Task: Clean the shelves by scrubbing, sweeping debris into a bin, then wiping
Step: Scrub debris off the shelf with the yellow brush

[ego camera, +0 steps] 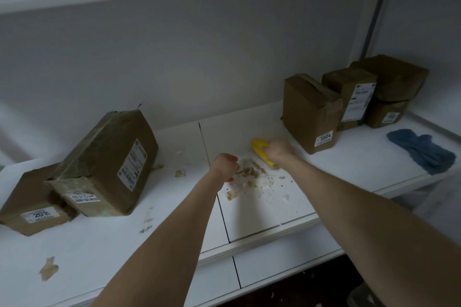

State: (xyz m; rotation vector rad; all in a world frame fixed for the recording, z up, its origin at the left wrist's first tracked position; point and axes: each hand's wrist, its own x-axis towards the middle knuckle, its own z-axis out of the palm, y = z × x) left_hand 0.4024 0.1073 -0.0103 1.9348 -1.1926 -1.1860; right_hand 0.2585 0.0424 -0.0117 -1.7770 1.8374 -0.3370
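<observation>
A white shelf [274, 209] carries a patch of stuck brownish paper residue [249, 177] near its middle. My right hand [279, 151] grips a yellow scraper [259, 148] whose edge lies against the far right side of the residue. My left hand [224, 166] is curled into a fist at the residue's left edge; whether it pinches a scrap there cannot be told. Small crumbs lie scattered in front of the patch. A blue cloth [421, 151] lies crumpled at the shelf's right end.
Two battered cardboard boxes [99, 164] lean together at the left, and several more boxes [309, 112] stand at the back right. Loose scraps [48, 268] lie near the front left edge. Another shelf runs overhead.
</observation>
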